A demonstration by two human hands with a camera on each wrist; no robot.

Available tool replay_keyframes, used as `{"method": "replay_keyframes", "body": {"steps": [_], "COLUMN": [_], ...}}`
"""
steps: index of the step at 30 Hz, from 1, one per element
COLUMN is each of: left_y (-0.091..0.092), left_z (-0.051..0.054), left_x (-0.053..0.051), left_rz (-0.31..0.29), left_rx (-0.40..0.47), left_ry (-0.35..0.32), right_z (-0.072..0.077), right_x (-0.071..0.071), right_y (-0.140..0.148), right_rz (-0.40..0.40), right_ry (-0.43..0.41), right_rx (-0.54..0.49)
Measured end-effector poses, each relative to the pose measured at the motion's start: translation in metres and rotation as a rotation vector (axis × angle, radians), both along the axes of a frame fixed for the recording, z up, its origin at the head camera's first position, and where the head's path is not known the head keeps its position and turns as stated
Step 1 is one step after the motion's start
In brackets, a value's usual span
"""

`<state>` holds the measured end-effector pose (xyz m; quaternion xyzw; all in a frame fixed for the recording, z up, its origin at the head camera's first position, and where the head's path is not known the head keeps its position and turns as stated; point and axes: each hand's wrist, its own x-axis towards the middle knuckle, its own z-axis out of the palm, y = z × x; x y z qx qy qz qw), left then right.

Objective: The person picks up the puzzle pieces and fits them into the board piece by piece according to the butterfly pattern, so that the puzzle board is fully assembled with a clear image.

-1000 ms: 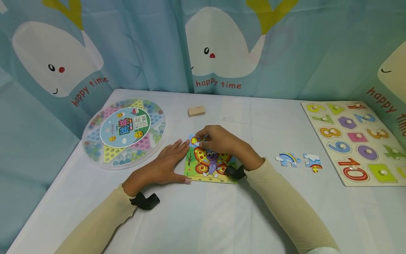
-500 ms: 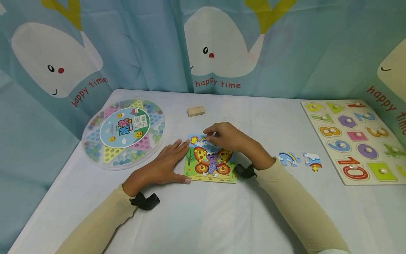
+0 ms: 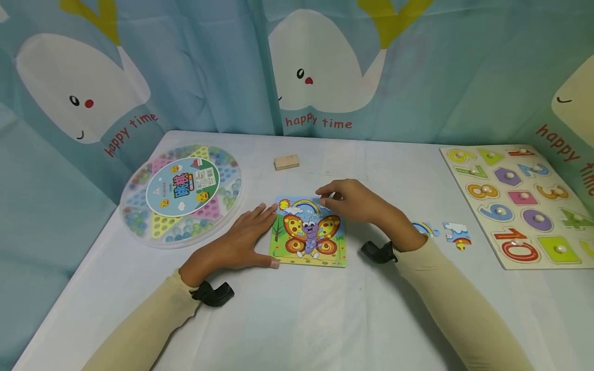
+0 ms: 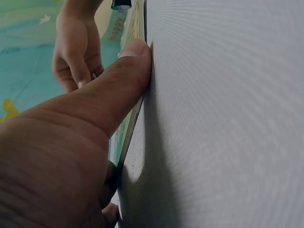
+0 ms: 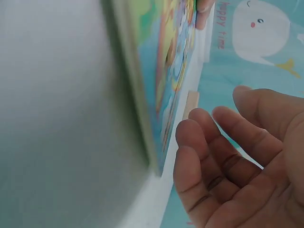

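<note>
A square butterfly jigsaw puzzle [image 3: 310,234] lies on the white table in front of me. My left hand [image 3: 238,242] rests flat at its left side, fingers spread, with fingertips and thumb at the edge. In the left wrist view the left thumb [image 4: 128,69] lies against the board's side. My right hand [image 3: 359,202] hovers over the puzzle's upper right corner. The right wrist view shows the right hand [image 5: 237,161] with loosely bent fingers, thumb apart, and nothing held. Right of it lie two loose rainbow puzzle pieces, one partly hidden by the wrist and the other piece [image 3: 457,234] fully visible.
A round Chinese checkers set [image 3: 183,193] with marbles sits at the left. Behind the puzzle lies a small wooden block [image 3: 286,162]. A number-and-shape peg board [image 3: 522,208] occupies the right side. A whale-print curtain [image 3: 223,67] hangs along the table's back edge.
My right hand has moved right from the puzzle's upper left area to its upper right corner, uncovering the sun and rainbow. My left hand has stayed put.
</note>
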<state>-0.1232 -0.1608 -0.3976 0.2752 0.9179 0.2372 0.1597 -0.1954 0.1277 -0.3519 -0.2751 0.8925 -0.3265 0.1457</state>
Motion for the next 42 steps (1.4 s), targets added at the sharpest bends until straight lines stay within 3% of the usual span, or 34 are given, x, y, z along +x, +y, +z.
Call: {"method": "replay_keyframes", "body": {"steps": [6, 24, 39, 42], "left_y": [-0.001, -0.002, -0.002, -0.002], "left_z": [0.0, -0.002, -0.002, -0.002], "left_x": [0.0, 0.001, 0.0, 0.0], "left_rz": [0.002, 0.002, -0.005, -0.004], "left_rx": [0.002, 0.011, 0.011, 0.009], "left_ry": [0.008, 0.003, 0.014, 0.015], "right_z": [0.0, -0.001, 0.002, 0.001], "right_x": [0.004, 0.013, 0.038, 0.041], "right_y": [0.017, 0.069, 0.115, 0.123], "right_rz": [-0.001, -0.076, -0.131, -0.129], "right_ry": [0.0, 0.048, 0.046, 0.077], "right_rx": [-0.029, 0.009, 0.027, 0.029]}}
